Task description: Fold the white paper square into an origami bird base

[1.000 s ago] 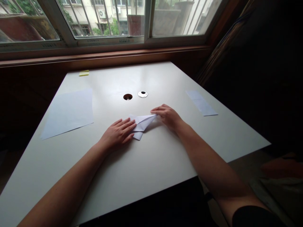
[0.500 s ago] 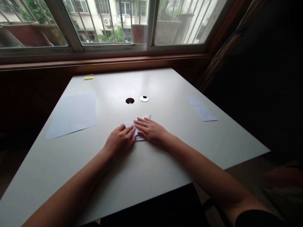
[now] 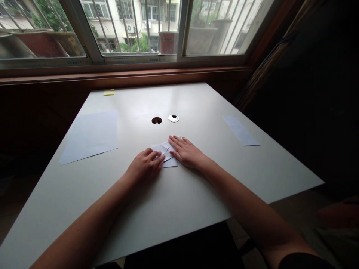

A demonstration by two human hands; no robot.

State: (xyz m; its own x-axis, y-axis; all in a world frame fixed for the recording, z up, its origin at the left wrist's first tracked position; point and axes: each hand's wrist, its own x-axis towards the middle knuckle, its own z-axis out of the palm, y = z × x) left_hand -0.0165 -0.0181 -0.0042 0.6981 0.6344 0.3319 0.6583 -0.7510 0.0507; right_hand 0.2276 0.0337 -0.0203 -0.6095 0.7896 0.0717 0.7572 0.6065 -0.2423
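A white sheet of folded paper [image 3: 169, 163] lies on the table in front of me, its creased flaps showing between my hands. My left hand [image 3: 146, 162] has its fingers bent over the left side of this paper, gripping it against the tabletop; its thumb is partly hidden. Flat on the paper's upper right part rests my right hand [image 3: 185, 150], fingers stretched out and thumb apart. Its palm covers that corner of the paper.
Large white sheets [image 3: 92, 134] lie on the left of the white table [image 3: 168, 201], and a paper strip [image 3: 241, 130] on the right. Beyond my hands are a round hole [image 3: 156, 120] and its cover ring [image 3: 173, 118]. Yellow-edged paper [image 3: 109, 92] sits at the far left.
My right hand has slid slightly right across the paper, uncovering creased flaps in the middle. The left hand still holds the left side. The whole view has shifted a little.
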